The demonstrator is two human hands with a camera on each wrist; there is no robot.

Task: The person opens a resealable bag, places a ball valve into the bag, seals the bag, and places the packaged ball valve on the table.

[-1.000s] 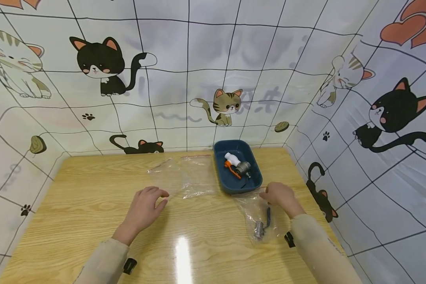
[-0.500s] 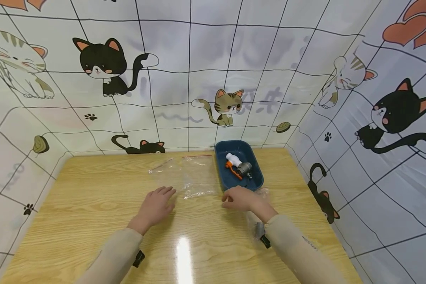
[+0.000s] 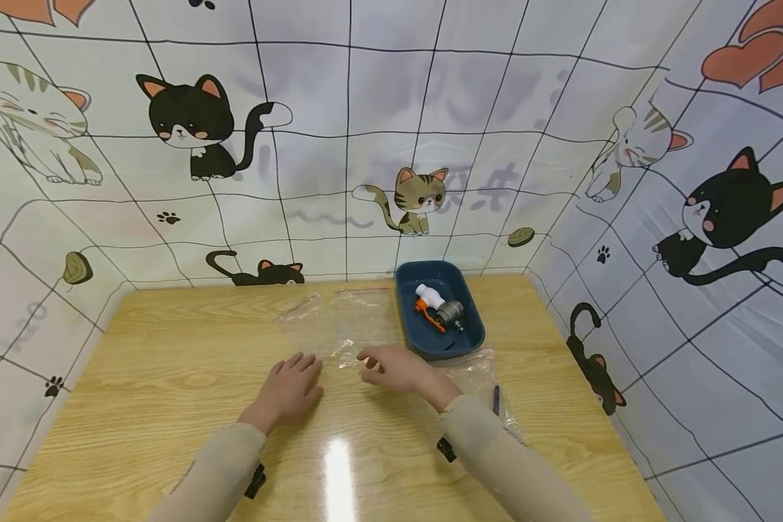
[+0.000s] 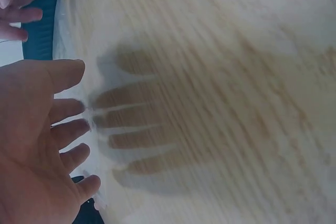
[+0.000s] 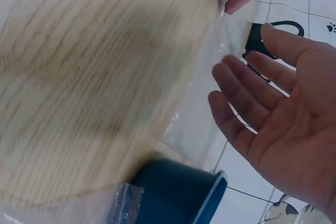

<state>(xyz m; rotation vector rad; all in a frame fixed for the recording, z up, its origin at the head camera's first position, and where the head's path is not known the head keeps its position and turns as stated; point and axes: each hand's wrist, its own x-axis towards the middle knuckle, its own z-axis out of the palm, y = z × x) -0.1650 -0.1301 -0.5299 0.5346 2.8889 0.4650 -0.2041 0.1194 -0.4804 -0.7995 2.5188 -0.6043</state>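
My left hand (image 3: 288,388) hovers palm down over the wooden table with its fingers extended and holds nothing. My right hand (image 3: 394,370) is just to its right, by the front edge of a clear zip bag (image 3: 368,319); the right wrist view shows its fingers loosely bent around nothing. Another clear bag (image 3: 300,326) lies flat to the left. Partly under my right forearm is a third clear bag (image 3: 473,366); a dark blue lever (image 3: 496,399) shows inside it, and the sleeve hides the metal part.
A dark blue plastic bin (image 3: 420,272) stands at the back right of the table (image 3: 170,348). In it lie a white plastic piece (image 3: 428,294), an orange-handled part (image 3: 424,308) and a grey metal fitting (image 3: 450,312). Cat-print cloth walls surround the table.
My right hand has left the bag with the lever and moved left to the zip bag in the middle. My left hand has shifted slightly right and its fingers have straightened.
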